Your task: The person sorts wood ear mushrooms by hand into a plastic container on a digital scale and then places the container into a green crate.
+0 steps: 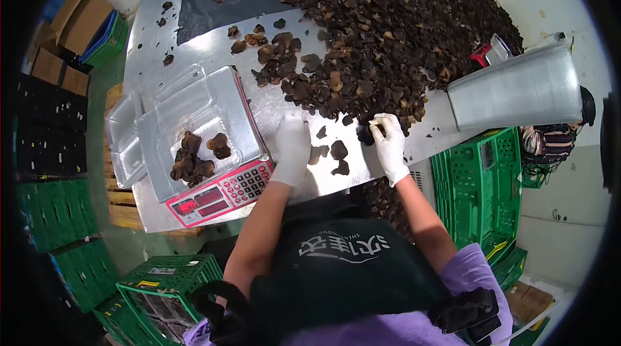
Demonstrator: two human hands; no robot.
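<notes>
Two white-gloved hands are seen over a steel table (194, 42). The right hand (389, 145) has its fingertips pinched on a dried mushroom piece (363, 134) at the edge of a large dark pile (401, 22). The left hand (292, 147) lies flat, fingers together, loose pieces (337, 151) just beside them; a clear tray (194, 132) on a scale (220, 194) is further left

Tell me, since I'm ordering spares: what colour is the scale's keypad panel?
Red, with dark keys, on the scale in the head view.
</notes>
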